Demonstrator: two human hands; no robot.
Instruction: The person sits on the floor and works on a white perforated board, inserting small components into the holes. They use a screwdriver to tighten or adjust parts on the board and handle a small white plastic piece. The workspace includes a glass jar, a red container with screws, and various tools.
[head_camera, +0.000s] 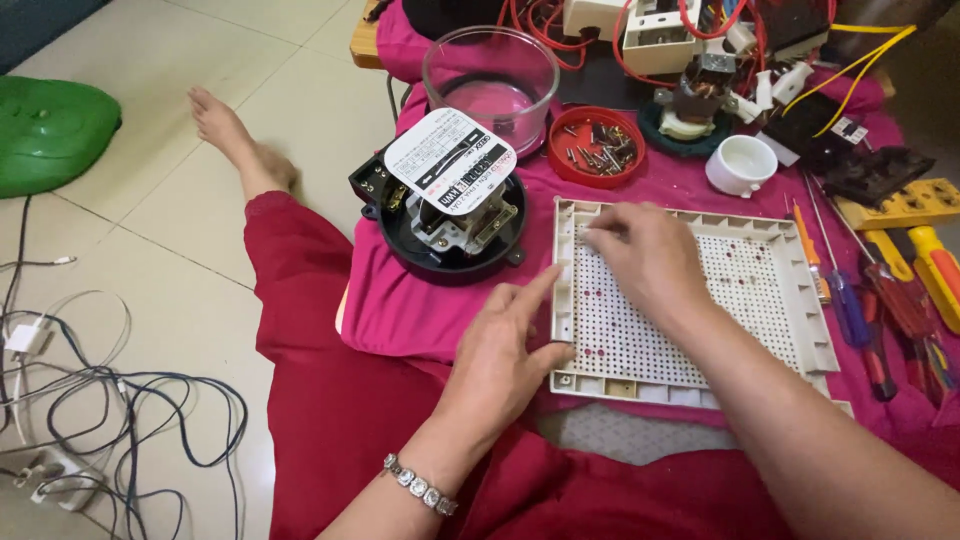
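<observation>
A cream perforated plastic panel (760, 290) with a raised rim lies on a magenta cloth (400, 300) in front of me. My left hand (505, 345), with a bracelet on the wrist, grips the panel's left rim, index finger stretched along the edge. My right hand (640, 255) rests palm down on the panel's upper left part, fingertips pressed near the top-left corner; whether it pinches something small is hidden. Left of the panel sits an opened round black electric meter (445, 210) with a white dial plate.
A clear round cover (490, 75) stands behind the meter. A red lid with screws (597, 145), a white cup (741, 163), wired parts and screwdrivers (850, 300) crowd the back and right. Tangled cables (110, 400) and a green cushion (50, 125) lie on the tiled floor at left.
</observation>
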